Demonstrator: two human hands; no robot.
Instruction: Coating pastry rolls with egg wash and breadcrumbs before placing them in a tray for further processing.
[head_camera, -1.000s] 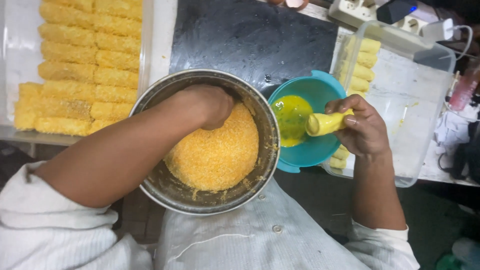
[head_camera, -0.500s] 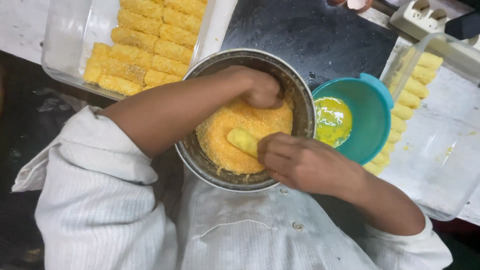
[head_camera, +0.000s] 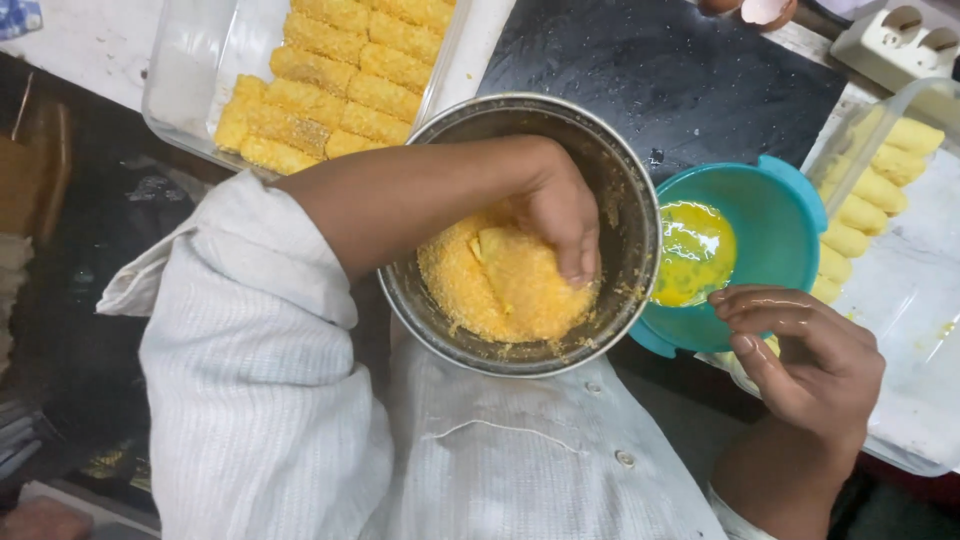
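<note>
**Roll goes into the crumbs**

The roll (head_camera: 500, 262) now lies in the steel bowl's (head_camera: 625, 215) orange crumbs, no longer carried by the right hand. Coated rolls (head_camera: 330, 85) fill the glass tray at left. The left hand (head_camera: 560, 210) presses it, fingers curled down. The right hand (head_camera: 805, 355) has drawn back beside the teal egg bowl (head_camera: 780, 215), fingers loosely open, empty.

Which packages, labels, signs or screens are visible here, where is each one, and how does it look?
No labels, signs or screens show.
Clear tray, top left: rectangular, holds rows of golden breaded rolls.
Clear tub, right edge: rectangular, holds pale yellow rolls.
</note>
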